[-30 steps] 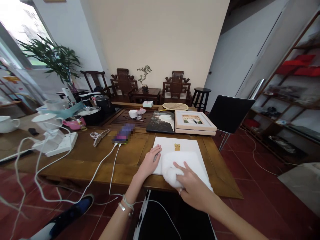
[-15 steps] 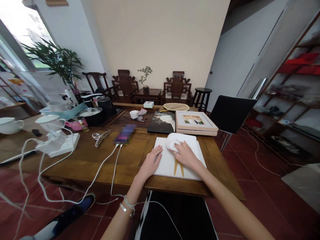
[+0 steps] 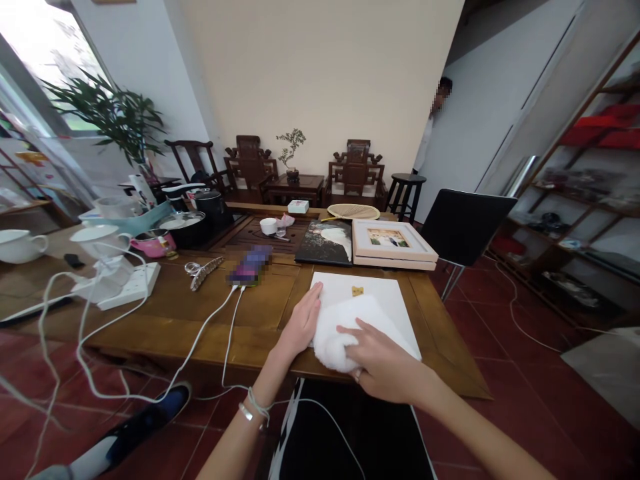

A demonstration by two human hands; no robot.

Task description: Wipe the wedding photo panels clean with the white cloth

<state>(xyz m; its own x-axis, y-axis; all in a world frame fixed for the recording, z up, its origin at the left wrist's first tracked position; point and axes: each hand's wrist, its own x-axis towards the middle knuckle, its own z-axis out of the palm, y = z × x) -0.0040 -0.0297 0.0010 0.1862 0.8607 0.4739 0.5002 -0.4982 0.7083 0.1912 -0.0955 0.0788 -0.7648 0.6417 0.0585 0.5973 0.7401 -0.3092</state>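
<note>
A white board (image 3: 400, 300) with a small gold mark (image 3: 357, 291) lies flat near the table's front edge. Over its lower part is a fluffy white cloth (image 3: 340, 330), which covers the rest of the mark. My right hand (image 3: 373, 357) presses on the cloth and grips it, with the index finger partly stretched out. My left hand (image 3: 301, 321) rests at the board's left edge, fingers extended and holding nothing, close beside the cloth.
Behind the board are a framed picture (image 3: 393, 243) and a dark album (image 3: 324, 242). A phone (image 3: 250, 265), hair clip (image 3: 204, 272), power strip (image 3: 135, 287) and cups (image 3: 23, 247) stand leftward, with loose white cables (image 3: 193, 363). A person (image 3: 425, 140) shows at the far doorway.
My right hand has moved toward me with the cloth, which now lies spread over the lower board. The mark's top has come into view. A person has appeared at the back.
</note>
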